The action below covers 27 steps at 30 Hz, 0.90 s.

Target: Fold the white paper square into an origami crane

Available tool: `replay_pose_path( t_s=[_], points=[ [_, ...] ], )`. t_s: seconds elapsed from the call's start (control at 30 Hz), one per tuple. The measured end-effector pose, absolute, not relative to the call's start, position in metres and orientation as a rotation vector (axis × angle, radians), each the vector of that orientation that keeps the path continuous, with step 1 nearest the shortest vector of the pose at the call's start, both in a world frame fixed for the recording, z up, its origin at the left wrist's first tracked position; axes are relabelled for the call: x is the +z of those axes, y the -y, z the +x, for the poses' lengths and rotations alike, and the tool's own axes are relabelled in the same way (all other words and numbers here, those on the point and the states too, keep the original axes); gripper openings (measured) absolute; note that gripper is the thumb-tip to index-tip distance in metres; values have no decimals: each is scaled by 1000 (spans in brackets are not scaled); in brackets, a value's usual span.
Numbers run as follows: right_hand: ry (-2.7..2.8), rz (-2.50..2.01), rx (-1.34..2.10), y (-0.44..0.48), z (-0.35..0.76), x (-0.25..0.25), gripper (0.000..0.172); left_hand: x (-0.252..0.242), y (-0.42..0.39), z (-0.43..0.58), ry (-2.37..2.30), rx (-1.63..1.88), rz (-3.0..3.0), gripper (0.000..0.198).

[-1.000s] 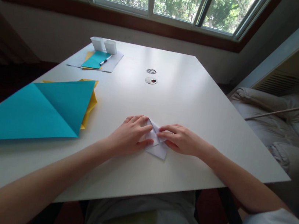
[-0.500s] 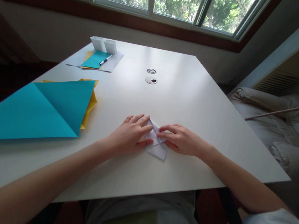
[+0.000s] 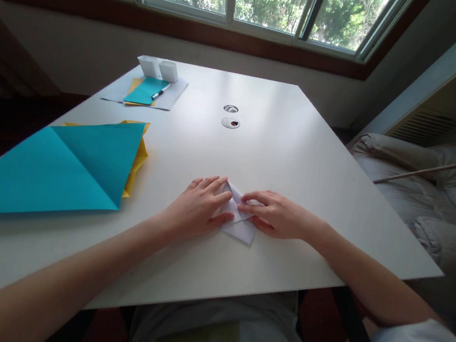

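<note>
A small sheet of white paper [image 3: 240, 230], folded into layers with pointed flaps, lies on the table near its front edge. Over its left side rests my left hand [image 3: 202, 204], fingers stretched out, with the thumb and index fingertips on the paper. My right hand [image 3: 275, 214] pinches the flap on the paper's right side, thumb below and fingers above. Part of the paper is hidden under both hands.
The white table [image 3: 297, 164] has two round inserts [image 3: 230, 122] near its middle. At left lies a large folded blue sheet [image 3: 83, 173] over yellow folded paper [image 3: 137, 167]. Farther back, a pen [image 3: 161, 92] rests on coloured sheets beside two white boxes [image 3: 168, 71].
My right hand has shifted very slightly at the flap. My left hand and the paper stay nearly where they were.
</note>
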State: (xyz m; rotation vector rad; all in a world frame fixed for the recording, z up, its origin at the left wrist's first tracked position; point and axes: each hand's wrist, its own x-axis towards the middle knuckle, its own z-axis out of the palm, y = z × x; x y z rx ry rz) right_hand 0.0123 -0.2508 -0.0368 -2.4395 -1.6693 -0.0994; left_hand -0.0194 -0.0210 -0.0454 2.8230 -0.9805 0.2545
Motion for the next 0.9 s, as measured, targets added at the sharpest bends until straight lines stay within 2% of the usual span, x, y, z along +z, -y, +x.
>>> replay_pose_path(
  t_s=[0.47,0.77,0.9],
  points=[
    [1503,-2254,10,250,20,-44,28,-48,40,-43,1187,366,2672,16],
    [1513,-2240,-22,249,22,-44,25,-48,44,-47,1348,448,2755,24],
    [1495,-2263,-4,249,20,-41,25,-47,42,-45,1376,376,2780,23]
  ],
)
